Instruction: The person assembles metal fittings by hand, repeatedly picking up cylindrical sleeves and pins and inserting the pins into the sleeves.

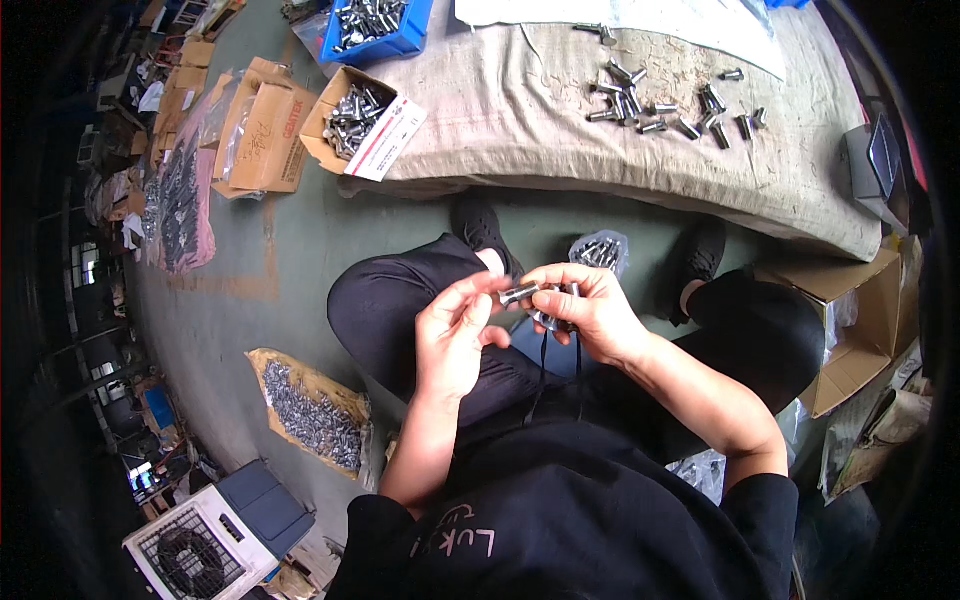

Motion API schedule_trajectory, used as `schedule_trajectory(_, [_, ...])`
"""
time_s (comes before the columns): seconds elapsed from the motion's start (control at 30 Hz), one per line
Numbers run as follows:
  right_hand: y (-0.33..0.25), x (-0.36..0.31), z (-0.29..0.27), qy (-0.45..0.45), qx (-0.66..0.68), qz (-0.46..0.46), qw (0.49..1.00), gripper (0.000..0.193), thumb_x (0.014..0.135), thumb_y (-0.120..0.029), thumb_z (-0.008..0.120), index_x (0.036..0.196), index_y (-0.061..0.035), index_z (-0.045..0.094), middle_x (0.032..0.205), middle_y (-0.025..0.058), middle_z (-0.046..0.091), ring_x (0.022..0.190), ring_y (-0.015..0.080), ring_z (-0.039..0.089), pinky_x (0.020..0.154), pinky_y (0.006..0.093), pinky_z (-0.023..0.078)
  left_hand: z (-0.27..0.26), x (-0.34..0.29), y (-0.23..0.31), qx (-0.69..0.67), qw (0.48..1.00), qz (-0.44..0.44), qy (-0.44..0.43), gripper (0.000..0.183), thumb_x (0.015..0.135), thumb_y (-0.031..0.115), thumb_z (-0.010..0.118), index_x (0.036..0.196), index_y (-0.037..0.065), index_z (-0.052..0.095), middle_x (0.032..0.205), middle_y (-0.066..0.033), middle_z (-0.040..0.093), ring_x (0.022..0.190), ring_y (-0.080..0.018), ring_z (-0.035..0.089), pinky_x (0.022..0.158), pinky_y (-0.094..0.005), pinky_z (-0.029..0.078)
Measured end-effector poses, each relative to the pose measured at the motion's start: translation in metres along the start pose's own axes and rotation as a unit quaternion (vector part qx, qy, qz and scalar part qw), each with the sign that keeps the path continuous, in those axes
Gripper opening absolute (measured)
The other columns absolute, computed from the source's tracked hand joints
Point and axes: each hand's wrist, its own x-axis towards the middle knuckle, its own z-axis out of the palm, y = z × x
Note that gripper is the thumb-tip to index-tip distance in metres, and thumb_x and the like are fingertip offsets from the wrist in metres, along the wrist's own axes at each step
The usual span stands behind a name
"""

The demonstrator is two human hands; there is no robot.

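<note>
Fingers of the left hand (455,335) pinch a steel bolt (520,294) level, while the right hand (590,310), closed around more bolts, steadies its far end.

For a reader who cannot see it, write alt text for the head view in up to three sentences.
Seen from above, a seated person's left hand and right hand hold a metal bolt between them over the lap. Ahead, more loose bolts lie on a cloth-covered surface, beside a cardboard box of bolts and a blue bin.

Silvery bolt (520,293), blue bin (385,40), tan cloth (500,110), brown cardboard box (262,130), black trousers (400,300).
</note>
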Motion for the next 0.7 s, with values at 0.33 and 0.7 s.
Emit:
schedule_trajectory(0.33, [0.003,-0.001,0.001,0.005,-0.025,-0.031,0.999,0.022,0.082,-0.013,0.064,0.102,-0.0034,0.062,0.075,0.0014,0.061,0.061,0.0045,0.054,0.045,0.0164,0.039,-0.001,0.0,-0.011,0.054,0.998,0.026,0.037,0.021,0.083,0.001,0.059,0.103,-0.002,0.055,0.083,-0.0054,0.059,0.057,-0.0037,0.046,0.044,-0.0142,0.033])
schedule_trajectory(0.7, [0.004,0.0,-0.004,-0.004,0.113,0.02,0.993,0.024,0.08,-0.011,0.064,0.102,-0.003,0.061,0.081,0.006,0.063,0.064,0.0122,0.059,0.043,0.0191,0.042,0.001,0.001,-0.01,0.303,0.931,0.202,-0.004,0.034,0.072,-0.015,0.059,0.104,-0.004,0.054,0.101,-0.0084,0.056,0.071,-0.0065,0.051,0.066,-0.018,0.042])
